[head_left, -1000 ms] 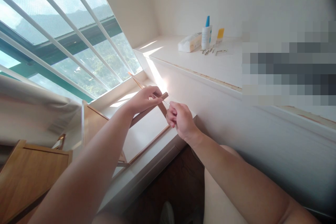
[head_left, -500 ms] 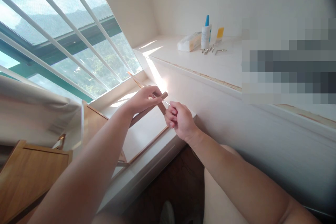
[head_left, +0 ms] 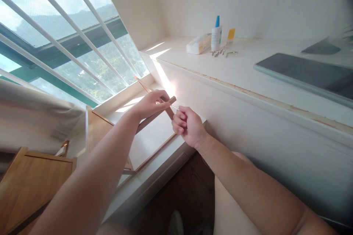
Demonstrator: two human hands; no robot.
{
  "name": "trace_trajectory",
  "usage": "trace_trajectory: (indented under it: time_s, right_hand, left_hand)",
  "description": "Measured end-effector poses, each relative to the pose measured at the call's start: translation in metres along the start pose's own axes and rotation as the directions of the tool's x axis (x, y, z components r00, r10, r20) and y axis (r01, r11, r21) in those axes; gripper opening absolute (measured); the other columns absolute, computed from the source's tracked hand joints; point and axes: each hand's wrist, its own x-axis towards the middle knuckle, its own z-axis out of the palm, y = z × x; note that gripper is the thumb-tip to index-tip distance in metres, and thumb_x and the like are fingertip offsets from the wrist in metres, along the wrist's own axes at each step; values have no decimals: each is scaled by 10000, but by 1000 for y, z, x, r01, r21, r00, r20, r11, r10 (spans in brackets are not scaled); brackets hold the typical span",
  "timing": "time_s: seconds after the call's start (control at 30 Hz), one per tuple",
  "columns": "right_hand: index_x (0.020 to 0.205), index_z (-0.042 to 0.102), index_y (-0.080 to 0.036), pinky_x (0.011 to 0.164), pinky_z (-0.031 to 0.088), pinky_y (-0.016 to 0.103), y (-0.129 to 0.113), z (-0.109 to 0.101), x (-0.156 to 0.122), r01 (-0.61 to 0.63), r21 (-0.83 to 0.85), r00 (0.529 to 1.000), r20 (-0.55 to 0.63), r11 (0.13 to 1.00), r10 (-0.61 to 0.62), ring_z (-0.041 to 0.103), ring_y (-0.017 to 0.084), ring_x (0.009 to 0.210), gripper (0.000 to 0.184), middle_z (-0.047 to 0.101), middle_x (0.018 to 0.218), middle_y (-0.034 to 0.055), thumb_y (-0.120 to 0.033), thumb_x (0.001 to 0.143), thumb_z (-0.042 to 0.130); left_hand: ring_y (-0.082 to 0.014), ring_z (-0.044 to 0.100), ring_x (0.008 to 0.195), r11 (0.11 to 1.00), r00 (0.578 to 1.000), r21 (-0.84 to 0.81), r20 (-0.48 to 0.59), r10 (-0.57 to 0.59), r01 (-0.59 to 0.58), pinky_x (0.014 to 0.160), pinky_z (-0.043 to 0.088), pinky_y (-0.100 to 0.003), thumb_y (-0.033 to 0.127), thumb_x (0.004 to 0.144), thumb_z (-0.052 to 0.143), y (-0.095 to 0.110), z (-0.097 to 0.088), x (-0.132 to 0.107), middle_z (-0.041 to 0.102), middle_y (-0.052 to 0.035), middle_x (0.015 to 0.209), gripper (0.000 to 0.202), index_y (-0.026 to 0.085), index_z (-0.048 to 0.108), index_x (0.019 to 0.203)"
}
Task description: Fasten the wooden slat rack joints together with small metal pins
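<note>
My left hand (head_left: 151, 103) is closed round the end of a brown wooden bar (head_left: 150, 120), part of a wooden frame on the white sill. Its thumb and fingers are near the bar's tip, where a second wooden bar (head_left: 168, 114) crosses beneath. My right hand (head_left: 189, 125) is curled into a fist round a thin shiny metal rod (head_left: 175, 108). The rod reaches across to the bar by my left fingertips. The rest of the rod is hidden in my right palm, and its far end is too small to make out.
On the white ledge (head_left: 176, 51) stand a glue-like bottle (head_left: 216, 38), a soft white pack (head_left: 199, 44), several small metal fasteners (head_left: 217, 53) and an L-shaped key (head_left: 232, 53). A phone-like device (head_left: 306, 73) lies to the right. Wooden panels (head_left: 38, 172) are at left, beside a barred window (head_left: 68, 36).
My right hand has shifted very slightly left, its fingers still curled round the rod. My left hand and the wooden bar keep their place. The ledge's right end, blurred before, now shows the device.
</note>
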Motion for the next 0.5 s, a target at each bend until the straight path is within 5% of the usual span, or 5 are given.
trace_trajectory:
  time_s: [0.2, 0.5]
  right_hand:
    - [571, 325, -212, 387, 188, 237, 7, -2, 1, 187, -252, 977, -51, 950, -206, 341, 70, 337, 361, 280, 438, -87, -349, 858, 496]
    - [574, 291, -222, 378, 203, 234, 0, -1, 1, 203, -273, 971, -67, 940, -229, 328, 67, 329, 360, 258, 437, -93, -351, 834, 504]
  left_hand:
    - [-195, 594, 897, 1000, 1000, 3, 12, -14, 14, 845, 471, -356, 395, 817, 582, 4, 0, -1, 644, -42, 893, 228, 179, 622, 878]
    - [-194, 589, 876, 1000, 1000, -4, 2, 1, -1, 855, 467, -358, 425, 816, 578, 1, 1, 0, 641, -33, 869, 252, 183, 619, 873]
